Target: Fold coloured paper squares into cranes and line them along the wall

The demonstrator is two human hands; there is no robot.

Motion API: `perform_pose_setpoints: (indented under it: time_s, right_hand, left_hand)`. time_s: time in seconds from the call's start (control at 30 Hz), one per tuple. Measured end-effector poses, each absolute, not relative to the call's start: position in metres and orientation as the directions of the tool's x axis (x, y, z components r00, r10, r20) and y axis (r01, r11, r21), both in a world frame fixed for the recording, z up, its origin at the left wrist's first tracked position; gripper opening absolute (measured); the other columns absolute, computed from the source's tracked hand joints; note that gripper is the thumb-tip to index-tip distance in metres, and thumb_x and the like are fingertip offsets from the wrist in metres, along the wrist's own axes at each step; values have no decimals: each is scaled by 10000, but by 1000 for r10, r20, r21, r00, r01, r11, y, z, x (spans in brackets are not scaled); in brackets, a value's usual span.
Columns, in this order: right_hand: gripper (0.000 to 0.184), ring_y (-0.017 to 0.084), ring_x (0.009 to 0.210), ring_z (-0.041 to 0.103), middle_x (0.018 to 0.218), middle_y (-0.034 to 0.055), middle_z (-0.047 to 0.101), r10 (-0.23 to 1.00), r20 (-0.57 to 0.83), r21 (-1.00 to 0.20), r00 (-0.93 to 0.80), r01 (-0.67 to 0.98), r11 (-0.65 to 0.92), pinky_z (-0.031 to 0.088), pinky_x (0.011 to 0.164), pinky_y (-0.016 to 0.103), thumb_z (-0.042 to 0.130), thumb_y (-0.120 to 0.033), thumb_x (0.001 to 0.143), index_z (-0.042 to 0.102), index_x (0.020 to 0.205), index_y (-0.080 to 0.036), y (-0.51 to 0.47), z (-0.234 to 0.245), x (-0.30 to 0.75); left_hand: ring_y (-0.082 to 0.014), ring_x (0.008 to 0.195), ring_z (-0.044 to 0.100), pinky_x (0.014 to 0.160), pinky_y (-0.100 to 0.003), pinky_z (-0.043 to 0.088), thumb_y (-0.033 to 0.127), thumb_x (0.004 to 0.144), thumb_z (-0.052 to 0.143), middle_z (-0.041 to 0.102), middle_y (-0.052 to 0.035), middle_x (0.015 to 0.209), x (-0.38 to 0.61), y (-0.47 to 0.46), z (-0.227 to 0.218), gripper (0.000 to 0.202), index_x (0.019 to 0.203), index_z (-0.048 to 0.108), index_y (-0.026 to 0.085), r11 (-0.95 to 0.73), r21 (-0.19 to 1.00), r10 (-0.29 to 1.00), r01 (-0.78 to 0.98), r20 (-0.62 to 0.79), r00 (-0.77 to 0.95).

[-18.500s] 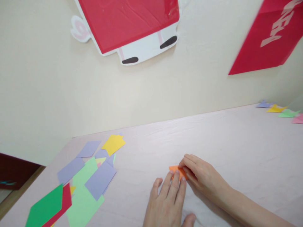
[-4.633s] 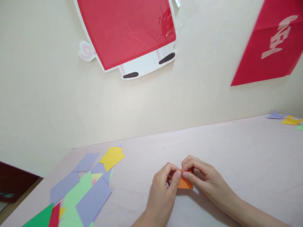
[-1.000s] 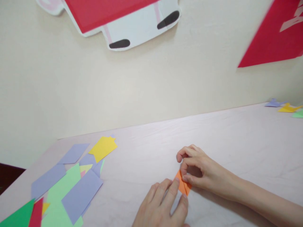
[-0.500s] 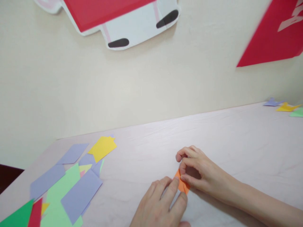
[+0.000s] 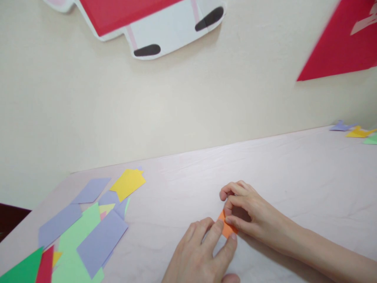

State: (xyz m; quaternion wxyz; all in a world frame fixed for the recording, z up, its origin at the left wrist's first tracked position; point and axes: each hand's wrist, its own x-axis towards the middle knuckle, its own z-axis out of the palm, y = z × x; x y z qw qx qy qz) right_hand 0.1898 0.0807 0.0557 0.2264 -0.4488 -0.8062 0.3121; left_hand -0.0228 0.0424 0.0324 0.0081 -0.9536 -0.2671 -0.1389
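A small folded piece of orange paper (image 5: pixel 225 228) lies on the pale table (image 5: pixel 294 173), near its front edge. My left hand (image 5: pixel 203 255) rests beside it with the fingers stretched flat, the fingertips pressing its left side. My right hand (image 5: pixel 250 214) curls over the paper from the right, thumb and fingers pinching its edge. Most of the paper is hidden under the fingers.
Loose coloured sheets lie at the left: purple (image 5: pixel 101 241), light green (image 5: pixel 78 232), yellow (image 5: pixel 128 183), dark green (image 5: pixel 22 271), red (image 5: pixel 45 267). Folded paper shapes (image 5: pixel 357 133) sit at the far right by the wall. Red posters hang on the cream wall (image 5: pixel 176 102).
Over the last second both hands stayed on the orange paper; my left fingers slid slightly up against it. Earlier the paper was held lifted between both hands; now it lies pressed on the table.
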Motion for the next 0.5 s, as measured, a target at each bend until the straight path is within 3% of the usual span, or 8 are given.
perform_pose_setpoints:
  time_s: [0.3, 0.5]
  right_hand:
    - [134, 226, 1031, 465, 1068, 41, 555, 857, 74, -703, -509, 583, 407, 398, 900, 391, 616, -107, 876, 621, 784, -204, 82, 55, 192]
    - [129, 227, 1039, 463, 1068, 38, 552, 853, 62, -715, -519, 573, 401, 396, 902, 386, 617, -125, 879, 627, 785, -212, 84, 54, 193]
  left_hand:
    - [-264, 1026, 575, 809, -374, 534, 552, 906, 569, 606, -129, 1271, -25, 44, 35, 557, 1288, 536, 148, -864, 75, 497, 497, 274, 823]
    - [-252, 1026, 560, 821, -365, 518, 509, 896, 608, 592, -121, 1283, -25, 46, 37, 508, 1257, 549, 157, -866, 111, 498, 487, 252, 829]
